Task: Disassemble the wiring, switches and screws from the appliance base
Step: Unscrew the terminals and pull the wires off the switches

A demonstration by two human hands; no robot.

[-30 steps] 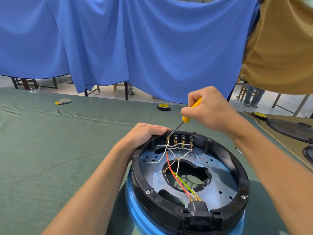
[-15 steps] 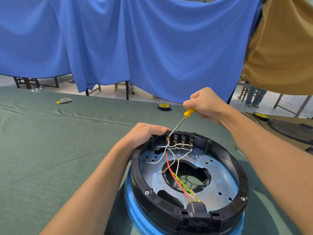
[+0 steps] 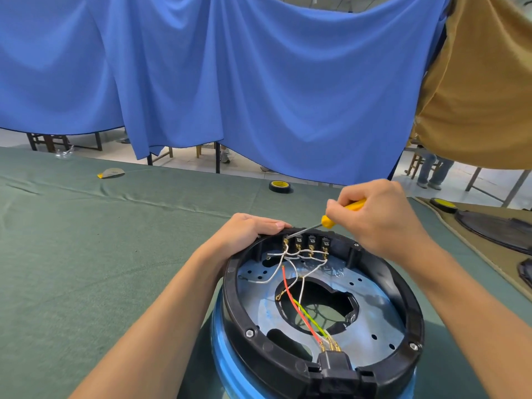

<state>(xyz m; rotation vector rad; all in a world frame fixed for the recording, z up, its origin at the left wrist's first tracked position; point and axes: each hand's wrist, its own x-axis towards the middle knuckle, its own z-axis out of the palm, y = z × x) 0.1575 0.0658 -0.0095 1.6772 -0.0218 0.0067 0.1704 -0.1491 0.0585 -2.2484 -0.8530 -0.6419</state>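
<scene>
Right grip: the right hand (image 3: 374,218) was clenched round the yellow handle of the screwdriver (image 3: 328,221). The shaft slanted down and left, with its tip at the leftmost of the switches (image 3: 311,242).
Left grip: the left hand (image 3: 247,230) grasped the far-left rim of the appliance base (image 3: 230,298), fingers curled over the edge and fingertips just beside the screwdriver tip.
Place: the base stood at the near edge of the tabletop (image 3: 86,254), right of its middle.
Slip risk: the low slant of the shaft could probably let the tip ride off the small terminal screw, chewing its head or jabbing the left fingertips.
Wire risk: a skidding tip might nick the white wires (image 3: 276,272) looped under the switches.
Rocking risk: the base sat on its blue body (image 3: 227,367) and could shift if the left hand eased.
Look: a black ring surrounded a bluish metal plate with a large cut-out. Four switches stood in a row at the far side, and the red wire (image 3: 293,300) ran to a black connector (image 3: 334,367) at the near rim. The rim screws (image 3: 250,332) were in place.
Beyond: a tape roll (image 3: 279,186) lay near the far edge.
</scene>
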